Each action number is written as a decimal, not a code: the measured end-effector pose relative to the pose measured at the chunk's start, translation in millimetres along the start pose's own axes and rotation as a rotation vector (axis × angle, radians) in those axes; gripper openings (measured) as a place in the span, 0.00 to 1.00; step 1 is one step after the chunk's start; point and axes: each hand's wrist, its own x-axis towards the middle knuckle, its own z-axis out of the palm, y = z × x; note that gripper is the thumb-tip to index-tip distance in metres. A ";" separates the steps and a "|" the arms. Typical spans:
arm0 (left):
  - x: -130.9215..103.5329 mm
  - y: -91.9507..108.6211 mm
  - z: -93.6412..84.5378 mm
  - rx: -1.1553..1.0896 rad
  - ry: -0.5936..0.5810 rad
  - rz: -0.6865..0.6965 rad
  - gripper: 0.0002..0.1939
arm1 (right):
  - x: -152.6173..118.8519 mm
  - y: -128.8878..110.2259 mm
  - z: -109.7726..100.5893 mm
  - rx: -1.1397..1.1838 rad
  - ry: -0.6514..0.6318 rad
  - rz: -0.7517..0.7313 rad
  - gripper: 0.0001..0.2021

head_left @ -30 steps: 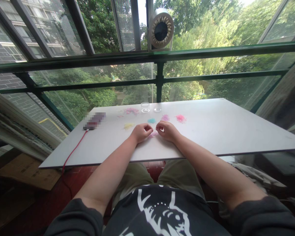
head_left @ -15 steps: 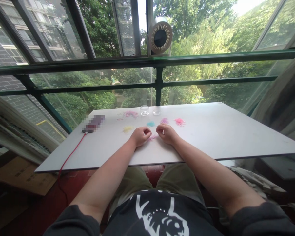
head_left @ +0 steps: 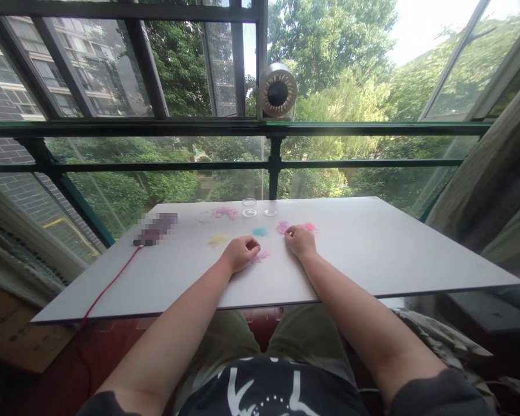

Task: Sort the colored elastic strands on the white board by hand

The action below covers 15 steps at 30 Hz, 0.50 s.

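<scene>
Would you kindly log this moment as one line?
left hand: curled beside pale pink pile | right hand: fingertips near purple pile | grip: unclear | table: teal pile, yellow pile, clear container

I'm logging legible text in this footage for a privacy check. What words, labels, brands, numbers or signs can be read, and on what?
No text can be read.
Brown cardboard box, lower left: faint printed marks, too blurred to read.
Dark, pixelated device on the red cable: nothing readable.
Black T-shirt: white line drawing, no lettering visible.
</scene>
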 end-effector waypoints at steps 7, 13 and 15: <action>0.3 -0.7 1.3 -0.009 -0.015 -0.007 0.09 | 6.5 -2.6 -0.7 -0.104 -0.037 0.002 0.12; -0.3 0.5 0.9 -0.006 -0.016 -0.007 0.10 | 5.5 -2.4 0.2 -0.088 -0.040 -0.007 0.12; -0.5 1.4 0.5 -0.006 -0.017 -0.009 0.10 | 4.6 -1.3 0.8 -0.061 -0.031 -0.018 0.11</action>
